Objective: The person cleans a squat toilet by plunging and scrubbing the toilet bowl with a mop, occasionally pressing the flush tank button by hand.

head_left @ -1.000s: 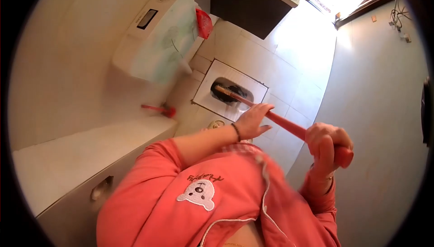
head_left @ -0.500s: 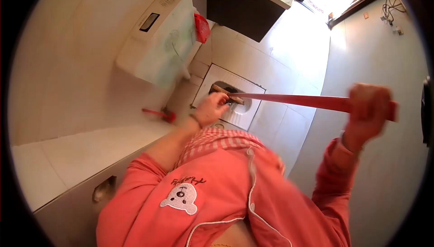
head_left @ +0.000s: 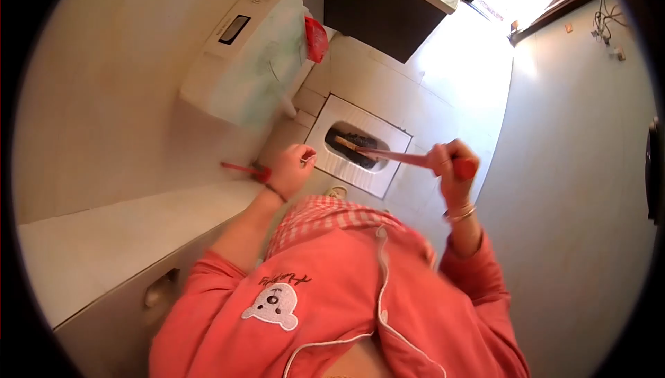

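Observation:
My right hand [head_left: 451, 162] is closed around the red handle of a mop [head_left: 405, 158], close to the handle's end. The mop slants down and left from my fist. Its tan bar and dark fringe lie in the basin of a white squat toilet [head_left: 377, 183] set in the floor. To the left of the toilet, my left hand [head_left: 292, 169] is raised with its fingers curled together, apart from the mop. A small pale spot shows at its fingertips, too small to name.
A toilet tank [head_left: 242, 56] hangs on the left wall, a red bag [head_left: 316, 39] beside it. A red-handled brush [head_left: 246, 168] is near my left wrist. Ahead stands a dark cabinet with a basin [head_left: 384, 11]. Cables [head_left: 605, 21] hang on the right wall.
My left hand has come away from the lower end of the mop and moved left. My right hand has moved left and inward with the handle, and the mop head now sits in the basin.

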A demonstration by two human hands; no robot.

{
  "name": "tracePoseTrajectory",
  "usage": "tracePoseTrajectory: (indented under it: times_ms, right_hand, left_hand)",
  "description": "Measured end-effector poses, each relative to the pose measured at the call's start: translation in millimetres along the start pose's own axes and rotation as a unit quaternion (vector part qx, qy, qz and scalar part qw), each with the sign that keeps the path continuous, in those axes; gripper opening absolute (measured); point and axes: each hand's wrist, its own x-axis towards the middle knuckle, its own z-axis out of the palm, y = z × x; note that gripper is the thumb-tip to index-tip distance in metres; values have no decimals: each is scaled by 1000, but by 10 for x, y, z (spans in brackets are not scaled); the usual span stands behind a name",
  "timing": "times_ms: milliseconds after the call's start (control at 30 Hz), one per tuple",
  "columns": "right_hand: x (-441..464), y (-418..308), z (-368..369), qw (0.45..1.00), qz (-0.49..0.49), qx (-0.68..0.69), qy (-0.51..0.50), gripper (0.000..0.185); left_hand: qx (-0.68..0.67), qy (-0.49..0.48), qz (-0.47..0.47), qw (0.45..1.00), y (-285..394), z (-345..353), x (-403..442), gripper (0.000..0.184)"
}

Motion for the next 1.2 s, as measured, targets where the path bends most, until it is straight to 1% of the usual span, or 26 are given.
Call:
tracePoseTrajectory:
  times_ms: [33, 67, 133, 167, 200, 233, 267, 300, 333, 367, 400, 433, 467, 500, 533, 567, 600, 667, 700, 767, 800, 867, 933, 1000, 1067, 1200]
  right_hand:
    - [41, -111, -102, 995, 12, 102, 8, 24]
    - [135, -248, -234, 979, 15, 203, 10, 22]
    - [230, -682, -457, 970, -13, 240, 27, 21]
    - [258, -967, -513, 970, -52, 237, -1, 20]
    - [263, -1154, -546, 968, -91, 233, -27, 19]
    - [254, -1198, -495, 964, -125, 232, -37, 23]
    - [243, -1228, -438, 959, -161, 228, -45, 26]
    - [127, -846, -398, 955, -78, 287, -22, 27]
    - [-58, -248, -296, 940, 10, 340, 6, 27]
    - [-158, 102, -28, 995, 16, 75, 66, 18]
    - [-247, 230, 149, 995, -48, -57, 72, 19]
    - [-279, 216, 157, 996, 15, 5, 92, 19]
    - [-221, 190, 133, 996, 17, 2, 88, 19]
    - [-195, 113, 88, 999, 15, 6, 43, 19]
    - [-174, 65, 83, 1000, 10, 7, 4, 19]
    - [-174, 44, 84, 999, 20, 26, -11, 20]
    - [-191, 86, 68, 1000, 18, 23, -10, 20]
    - [-349, 335, 71, 998, 8, -15, -68, 19]
    - [-470, 518, 100, 999, -24, 37, -28, 16]
    - [-507, 416, 166, 998, -22, 19, -48, 15]
    - [-515, 357, 210, 998, -22, 8, -62, 16]
    - [-508, 259, 228, 996, -9, 33, -81, 17]
    - [-491, 213, 233, 996, -14, -18, -92, 17]
    - [-513, 238, 197, 998, 3, -4, -55, 17]
    - [-501, 148, 118, 997, 31, 19, -64, 17]
    - [-532, 149, 95, 997, 18, 17, -71, 17]
  left_hand:
    - [31, -22, 1, 999, -11, -47, -3, 14]
    - [38, -11, 8, 999, -32, -93, 72, 14]
    - [48, 42, 70, 995, -57, -137, 90, 23]
    - [50, 54, 66, 995, 23, -230, 169, 30]
    - [55, 58, 62, 995, 91, -347, 273, 30]
    - [127, 135, 128, 974, 159, -463, 408, 33]
    - [195, 209, 194, 938, 206, -574, 571, 35]
    - [253, 239, 200, 916, 208, -718, 726, 38]
    - [307, 264, 205, 891, 184, -882, 857, 40]
    - [345, 286, 215, 868, 201, -1050, 1003, 41]
    - [380, 307, 225, 843, 218, -1206, 1146, 42]
    - [396, 295, 200, 846, 220, -1330, 1272, 43]
    - [414, 286, 173, 847, 190, -1440, 1369, 44]
    - [414, 278, 172, 849, 107, -1517, 1405, 44]
    - [444, 212, 124, 862, -13, -1599, 1504, 46]
    - [471, 151, 75, 866, -70, -1658, 1581, 47]
    - [469, 153, 76, 866, -127, -1687, 1599, 47]
    - [412, 161, 111, 890, -216, -1695, 1550, 49]
    - [414, 159, 107, 890, -255, -1676, 1526, 49]
    - [376, 242, 160, 880, -307, -1626, 1480, 49]
    - [375, 237, 159, 882, -326, -1609, 1493, 49]
    - [415, 230, 138, 869, -301, -1613, 1528, 49]
    - [435, 223, 115, 865, -262, -1619, 1521, 50]
    - [458, 214, 90, 858, -184, -1649, 1511, 51]
    - [474, 214, 73, 851, -104, -1632, 1494, 56]
    - [486, 209, 42, 847, 18, -1611, 1563, 59]
